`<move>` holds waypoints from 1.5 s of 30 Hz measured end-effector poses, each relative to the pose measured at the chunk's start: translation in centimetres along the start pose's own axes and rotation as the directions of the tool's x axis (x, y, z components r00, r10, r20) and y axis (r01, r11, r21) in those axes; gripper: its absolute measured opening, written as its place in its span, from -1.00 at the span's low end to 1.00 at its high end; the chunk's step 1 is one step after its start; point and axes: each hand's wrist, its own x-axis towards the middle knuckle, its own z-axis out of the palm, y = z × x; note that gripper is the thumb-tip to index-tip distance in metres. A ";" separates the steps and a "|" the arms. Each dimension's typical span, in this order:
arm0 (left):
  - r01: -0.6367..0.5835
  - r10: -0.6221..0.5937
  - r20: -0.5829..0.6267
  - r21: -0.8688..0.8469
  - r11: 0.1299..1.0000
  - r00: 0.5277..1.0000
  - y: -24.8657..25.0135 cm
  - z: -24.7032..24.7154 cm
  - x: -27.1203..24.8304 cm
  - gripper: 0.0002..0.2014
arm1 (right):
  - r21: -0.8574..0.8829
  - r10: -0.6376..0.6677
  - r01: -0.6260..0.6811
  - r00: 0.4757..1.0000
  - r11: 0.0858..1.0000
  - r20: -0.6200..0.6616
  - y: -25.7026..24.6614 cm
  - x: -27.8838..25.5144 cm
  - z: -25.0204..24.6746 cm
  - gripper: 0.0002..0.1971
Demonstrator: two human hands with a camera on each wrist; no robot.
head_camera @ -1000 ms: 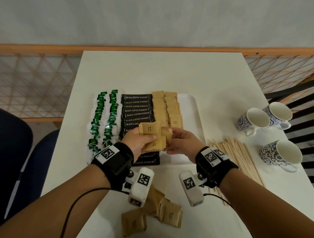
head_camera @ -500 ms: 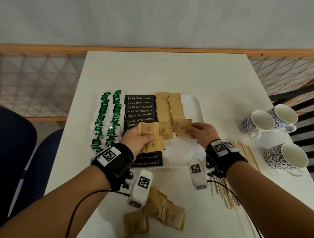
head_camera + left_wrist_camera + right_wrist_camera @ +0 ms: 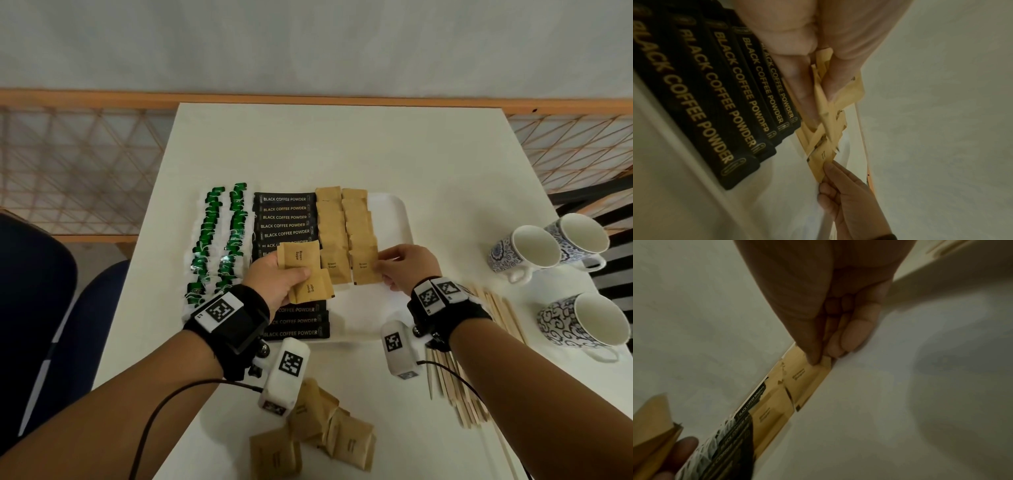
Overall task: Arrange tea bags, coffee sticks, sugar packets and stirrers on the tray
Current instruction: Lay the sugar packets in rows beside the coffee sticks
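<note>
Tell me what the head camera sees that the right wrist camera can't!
Only the head view shows the three cups, the wooden stirrers and the loose sugar packets on the table. Only the right wrist view shows the thumb and fingertips pinching the packet's corner up close. Both show the right hand holding a sugar packet beside the black coffee sticks.

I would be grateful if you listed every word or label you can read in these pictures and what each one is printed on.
"BLACK COFFEE POWDER": on each black coffee stick on the tray.
"Brown Sugar": on the sugar packets held in the left hand, and on the placed packet the right hand pinches.
Green tea bag tags: too blurred to read.
Wrist markers: square codes, no words.
</note>
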 end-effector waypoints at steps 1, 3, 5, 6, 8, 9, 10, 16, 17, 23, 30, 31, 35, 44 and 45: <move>-0.001 0.001 -0.002 0.000 1.000 1.000 0.0 0.0 0.0 -0.72 | 0.002 0.000 0.000 1.000 1.000 -0.008 0.0 0.0 0.0 -0.94; -0.004 0.004 -0.003 0.003 1.000 1.000 -0.1 0.1 0.0 -0.72 | 0.015 0.005 -0.005 1.000 1.000 -0.023 0.0 0.0 0.1 -0.95; -0.002 0.002 0.004 0.001 1.000 1.000 -0.1 0.1 0.0 -0.72 | 0.029 0.014 -0.013 0.999 1.000 -0.029 0.0 0.0 0.1 -0.97; -0.002 0.002 0.008 -0.002 1.000 1.000 -0.1 0.2 0.0 -0.72 | 0.039 0.020 -0.019 0.999 0.999 -0.031 0.0 0.0 0.0 -0.97; -0.002 0.002 0.015 -0.004 1.000 1.000 -0.1 0.2 0.0 -0.73 | 0.058 0.030 -0.028 0.999 0.998 -0.035 0.0 0.0 0.0 -0.96; -0.003 0.003 0.019 -0.005 1.000 1.000 -0.1 0.3 0.0 -0.73 | 0.068 0.034 -0.031 0.999 0.997 -0.036 0.0 0.0 0.0 -0.95; -0.003 0.003 0.022 -0.006 1.000 1.000 -0.1 0.3 0.0 -0.73 | 0.074 0.038 -0.036 0.999 0.997 -0.036 -0.1 -0.1 0.0 -0.95; -0.011 0.012 0.030 -0.013 1.000 0.999 0.1 0.6 -0.1 -0.74 | 0.094 0.020 -0.013 0.997 0.996 -0.078 -0.3 -1.0 -0.1 -0.87; -0.014 0.015 0.033 -0.013 1.000 0.999 0.1 0.6 -0.2 -0.74 | 0.092 -0.016 0.025 0.996 0.995 -0.090 -0.6 -1.5 -0.1 -0.87; -0.043 0.044 0.039 -0.038 0.998 0.998 0.0 1.3 -0.6 -0.75 | 0.166 -0.133 0.082 0.935 0.983 0.329 -3.1 -6.2 2.2 -0.65; 0.011 -0.012 -0.012 -0.075 0.997 1.000 0.3 0.8 -1.6 -0.77 | 0.419 -0.089 -0.073 0.931 0.905 0.355 -3.1 -6.4 2.0 -0.84; 0.031 -0.032 -0.010 -0.068 0.997 0.999 0.2 0.7 -1.7 -0.75 | 0.468 -0.068 -0.101 0.942 0.878 0.330 -3.0 -6.3 1.9 -0.86; 0.083 -0.081 0.040 -0.059 0.995 0.996 -0.4 0.9 -1.9 -0.74 | 0.525 0.016 -0.149 0.969 0.838 0.248 -3.0 -6.3 2.3 -0.88; 0.062 -0.062 0.010 -0.120 0.991 0.998 -0.1 0.9 -1.5 -0.77 | -0.091 -0.167 0.179 0.978 0.980 0.128 -1.6 -5.9 2.1 -0.74; 0.068 -0.069 -0.001 -0.130 0.989 0.998 0.1 0.7 -1.4 -0.77 | -0.039 -0.137 0.143 0.984 0.989 0.115 -1.4 -5.7 2.0 -0.74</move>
